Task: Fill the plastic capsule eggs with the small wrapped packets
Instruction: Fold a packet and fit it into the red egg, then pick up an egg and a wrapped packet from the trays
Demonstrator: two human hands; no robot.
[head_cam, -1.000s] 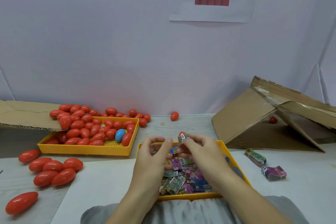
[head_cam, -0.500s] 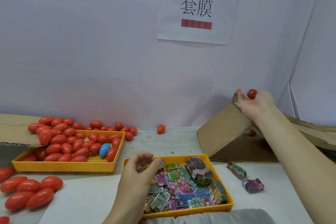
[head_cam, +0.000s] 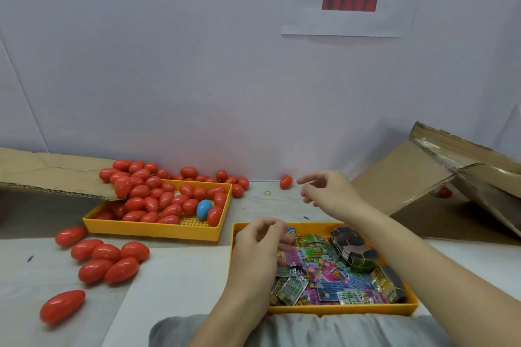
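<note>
Closest in, the near tray (head_cam: 324, 311) of wrapped packets (head_cam: 321, 270) is sat right at the table edge, and the left hand (head_cam: 258, 248) is held over its left end with the fingers loosely curled. Whether a packet is actually pinched there can't be told, since the fingertips are hidden against the pile. It's been kept parked at that spot the whole last second, so the packet side of the job looks ready to go.

The real change is on the right. Half a second ago a filled red egg was being carried up to the cardboard box (head_cam: 439, 177) at the far right; now the right hand (head_cam: 328, 191) has been brought back over the middle of the table, fingers spread and relaxed, nothing held. So that egg has apparently been dropped off — one cycle done, probably.

Further back, the far tray (head_cam: 158, 229) is piled with empty red eggs (head_cam: 158, 194) plus one blue egg (head_cam: 203, 209), with more loose ones (head_cam: 107, 259) scattered on the table to the left. One stray egg (head_cam: 285, 181) is lying by the wall, just beside the right hand's fingertips, and another red one (head_cam: 445, 192) can be glimpsed under the box flap.

A fresh egg is presumably what's reached for next — plenty are left
</note>
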